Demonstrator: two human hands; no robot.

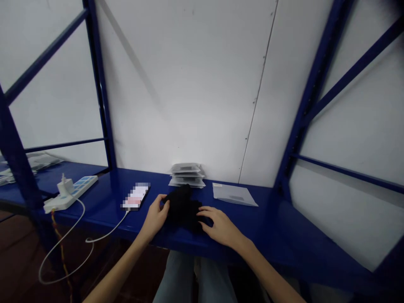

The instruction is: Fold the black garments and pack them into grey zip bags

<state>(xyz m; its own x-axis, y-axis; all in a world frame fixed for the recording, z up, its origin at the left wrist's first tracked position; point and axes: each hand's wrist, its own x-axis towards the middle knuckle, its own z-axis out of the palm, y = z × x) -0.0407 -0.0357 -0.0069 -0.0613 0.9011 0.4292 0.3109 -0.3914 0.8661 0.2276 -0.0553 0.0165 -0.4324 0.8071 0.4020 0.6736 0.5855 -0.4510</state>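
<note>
A crumpled piece of black cloth [183, 208] lies on the blue tabletop in front of me, close to its front edge. My left hand [158, 213] is at the cloth's left side, thumb and forefinger closed on its edge. On the opposite side, my right hand [217, 225] has its fingertips against the cloth's right edge. Its thumb is apart from the fingers, and blue tabletop shows in the gap. The cloth's folds are too dark to make out its exact kind.
Behind the cloth stands a stack of flat whitish packets [187, 174]. One flat packet [234, 194] lies to the right. Leftward are a phone [136, 197] on a white cable and a power strip [71, 195]. Blue frame posts [102, 92] flank the blue table [271, 235].
</note>
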